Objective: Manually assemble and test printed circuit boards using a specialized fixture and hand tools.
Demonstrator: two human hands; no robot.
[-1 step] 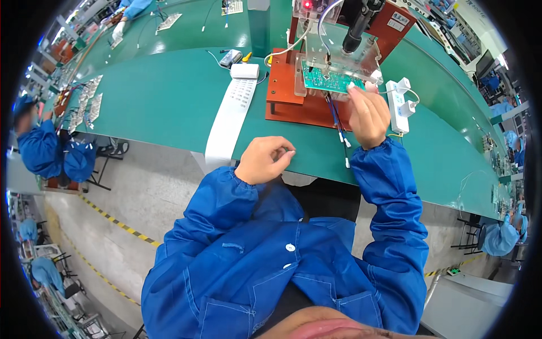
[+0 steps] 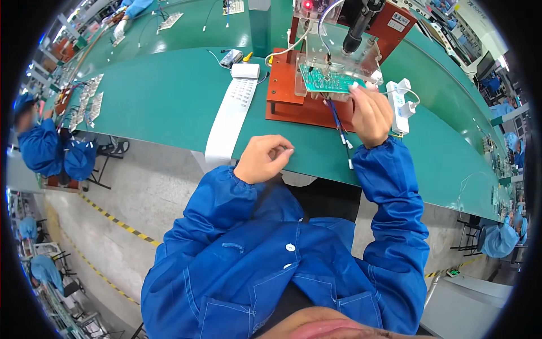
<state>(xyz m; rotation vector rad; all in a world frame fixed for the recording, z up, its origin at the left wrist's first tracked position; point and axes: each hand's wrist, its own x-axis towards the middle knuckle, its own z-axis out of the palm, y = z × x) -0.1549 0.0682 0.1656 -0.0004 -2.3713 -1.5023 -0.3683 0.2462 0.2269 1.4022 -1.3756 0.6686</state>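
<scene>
- Board (image 2: 333, 85): green, populated with small parts, located at the red fixture (image 2: 285, 100), beneath the clear plate (image 2: 364, 56). Its near right corner projects toward the person. Whether it is fully seated cannot be told.
- Right hand (image 2: 372, 116): clamped on the board's near right corner, thumb and fingers pinched together. The wrist is gathered in a blue cuff.
- Left hand (image 2: 263, 158): over the near edge of the tabletop (image 2: 164, 101), well apart from the board and from the right hand. Fingers are loosely curled, thumb tip near the forefinger. Whether the tips touch, or enclose anything small, cannot be told.
- Fixture: stands on the tabletop ahead of the person. A black cylinder (image 2: 353, 42) points down at the clear plate; a red light (image 2: 307, 4) glows at the top.
- Wires (image 2: 337, 118): blue and black, hanging below the board between the two hands, with white ends toward the tabletop's near edge.
- Power strip (image 2: 400, 107): white, just right of the right hand, with plugs inserted.
- Label roll (image 2: 245, 70): white, left of the fixture; its printed strip (image 2: 226, 124) runs to the tabletop's near edge.
- Co-worker (image 2: 42, 141): in blue, seated at far left, near several pale boards (image 2: 87, 101).
</scene>
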